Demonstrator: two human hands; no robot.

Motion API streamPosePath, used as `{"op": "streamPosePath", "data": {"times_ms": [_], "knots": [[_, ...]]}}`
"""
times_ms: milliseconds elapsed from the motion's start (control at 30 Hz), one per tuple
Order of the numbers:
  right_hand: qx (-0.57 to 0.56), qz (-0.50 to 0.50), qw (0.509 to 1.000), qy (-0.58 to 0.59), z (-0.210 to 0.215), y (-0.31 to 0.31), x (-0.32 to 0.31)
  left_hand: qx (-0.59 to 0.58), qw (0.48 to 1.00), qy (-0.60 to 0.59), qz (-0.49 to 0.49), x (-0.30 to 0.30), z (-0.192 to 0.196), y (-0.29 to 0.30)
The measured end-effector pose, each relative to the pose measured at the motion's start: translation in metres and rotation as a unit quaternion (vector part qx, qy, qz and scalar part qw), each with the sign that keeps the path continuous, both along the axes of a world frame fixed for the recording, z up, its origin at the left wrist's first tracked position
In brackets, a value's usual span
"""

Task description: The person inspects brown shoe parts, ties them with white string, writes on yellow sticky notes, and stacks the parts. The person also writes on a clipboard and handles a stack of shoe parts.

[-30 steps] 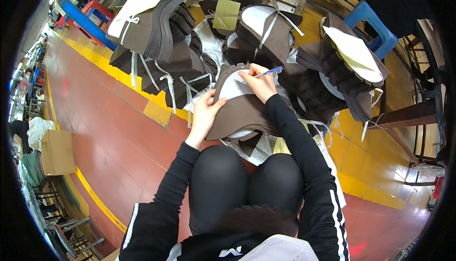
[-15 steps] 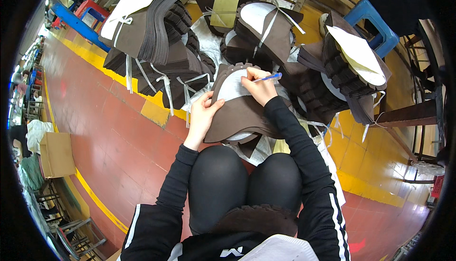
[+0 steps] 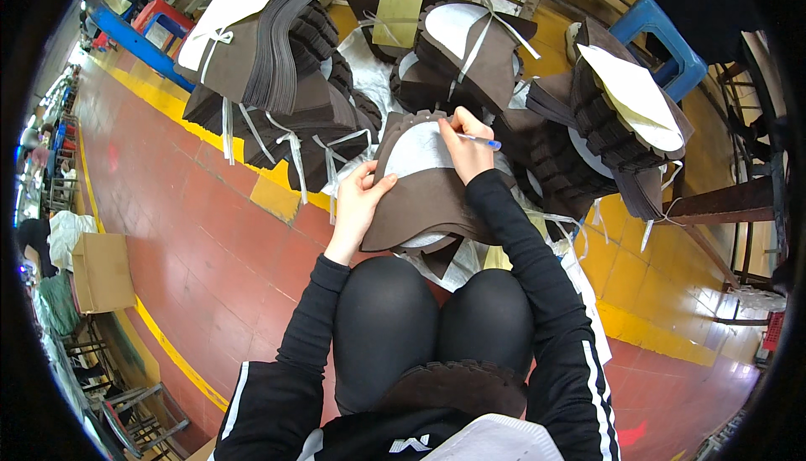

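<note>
My left hand (image 3: 363,195) grips the left edge of a curved dark brown cut piece (image 3: 428,196) with a white paper liner (image 3: 417,150) on its upper part. The piece rests over my knees. My right hand (image 3: 464,146) holds a blue pen (image 3: 480,139) with its tip on the white liner near the piece's upper edge. More brown pieces lie under the held one and on my lap (image 3: 457,381).
Tied bundles of dark brown cut pieces surround me: a tall stack (image 3: 269,49) at upper left, one (image 3: 462,54) straight ahead, another (image 3: 621,125) at right. A blue stool (image 3: 663,37) stands behind it. A cardboard box (image 3: 101,272) sits on the red floor at left.
My right hand with the pen has shifted slightly along the white liner. My left hand keeps its hold on the piece's edge.
</note>
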State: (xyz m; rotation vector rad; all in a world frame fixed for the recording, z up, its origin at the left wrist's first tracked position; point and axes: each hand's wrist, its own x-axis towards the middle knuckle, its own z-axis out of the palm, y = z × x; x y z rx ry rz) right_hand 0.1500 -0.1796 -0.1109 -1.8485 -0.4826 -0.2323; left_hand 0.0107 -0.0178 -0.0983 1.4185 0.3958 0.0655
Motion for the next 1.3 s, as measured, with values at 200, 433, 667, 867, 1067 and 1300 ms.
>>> {"op": "streamPosePath", "data": {"times_ms": [200,433,667,867,1067,1300], "knots": [[0.019,-0.009,0.999,0.046,0.002,0.002,0.001,0.008,1.000,-0.002,-0.002,-0.001,-0.002,0.003],[0.013,0.054,0.987,0.148,0.006,-0.010,0.009,0.098,0.995,0.010,0.001,-0.002,0.001,-0.001],[0.017,0.054,0.991,0.118,0.039,-0.130,-0.086,0.461,0.887,0.018,0.011,-0.027,0.000,0.006],[-0.409,0.117,0.898,0.113,-0.044,-0.199,-0.161,0.397,0.915,0.075,-0.019,-0.022,0.004,0.007],[-0.432,0.076,0.896,0.063,-0.066,-0.204,-0.162,0.274,0.953,0.117,-0.063,-0.013,0.006,0.010],[0.072,-0.067,0.955,0.280,-0.022,-0.156,-0.117,0.392,0.919,0.036,-0.029,-0.015,0.000,0.014]]}}
